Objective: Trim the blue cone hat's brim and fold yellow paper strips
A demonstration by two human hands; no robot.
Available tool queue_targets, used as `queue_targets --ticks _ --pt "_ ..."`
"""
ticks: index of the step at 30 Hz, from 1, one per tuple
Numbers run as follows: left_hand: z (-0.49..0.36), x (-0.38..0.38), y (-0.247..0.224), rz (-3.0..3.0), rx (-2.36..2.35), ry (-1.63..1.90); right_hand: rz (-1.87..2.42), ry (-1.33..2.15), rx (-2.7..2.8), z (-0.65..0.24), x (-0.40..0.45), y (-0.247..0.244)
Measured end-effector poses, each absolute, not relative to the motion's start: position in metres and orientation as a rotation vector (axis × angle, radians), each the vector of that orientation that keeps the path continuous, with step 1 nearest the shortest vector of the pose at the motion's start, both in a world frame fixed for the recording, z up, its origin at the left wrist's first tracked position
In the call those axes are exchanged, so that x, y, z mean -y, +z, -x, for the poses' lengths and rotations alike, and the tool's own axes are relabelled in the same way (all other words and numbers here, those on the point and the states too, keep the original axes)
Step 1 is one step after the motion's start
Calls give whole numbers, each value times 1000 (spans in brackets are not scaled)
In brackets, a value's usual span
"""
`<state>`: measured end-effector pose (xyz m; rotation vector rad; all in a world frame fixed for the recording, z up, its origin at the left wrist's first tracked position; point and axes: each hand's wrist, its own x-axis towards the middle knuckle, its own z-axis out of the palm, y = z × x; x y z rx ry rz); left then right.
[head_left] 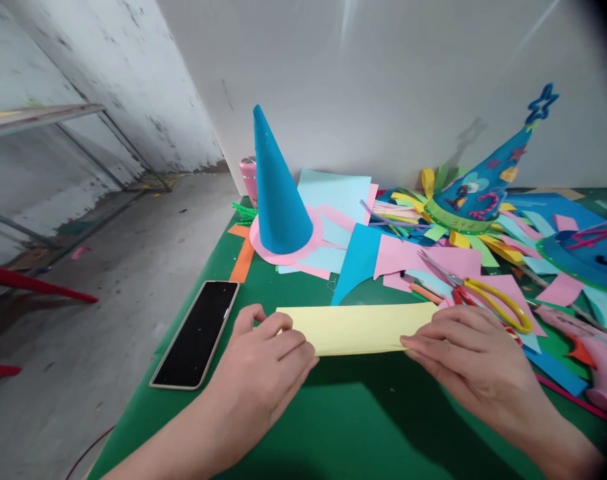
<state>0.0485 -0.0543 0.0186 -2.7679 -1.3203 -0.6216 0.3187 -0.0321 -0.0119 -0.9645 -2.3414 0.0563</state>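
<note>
A pale yellow folded strip of paper (358,330) stretches between my two hands, just above the green tabletop. My left hand (268,367) grips its left end, fingers curled over the edge. At the other end, my right hand (470,357) pinches the strip between thumb and fingers. Beyond the paper stands a blue paper cone (283,200) on a pink ring brim (308,243). Scissors (483,293) with yellow and red handles lie just past my right hand. A phone (198,333) with a dark screen rests to the left of my left hand.
Two decorated blue party hats (483,180) with paper fringes stand at the right. A pink glue gun (593,360) lies at the right edge. Pink paper scraps (408,257), light blue sheets (333,190) and pipe cleaners (248,213) cover the table's back. The table's left edge drops to a concrete floor.
</note>
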Motion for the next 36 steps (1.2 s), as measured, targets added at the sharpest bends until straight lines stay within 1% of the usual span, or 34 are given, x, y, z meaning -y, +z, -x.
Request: queue_targets --ticks 7,17,22,27,33,36 --pt "-34 56 19 2795 1319 -555 976 -7 2373 -330 30 -12" --pt "-17 55 22 2907 1443 -495 951 40 2417 -337 24 -12" --pt "-11 50 26 2985 1600 -684 987 19 2436 -339 19 -6" --pt "-8 39 25 2921 1790 -935 979 -125 2404 -344 8 4" --pt "-11 36 35 2723 1377 -1048 892 -296 2336 -336 -3 20" --pt "-7 53 45 2505 1195 -971 821 -417 2208 -333 2 30"
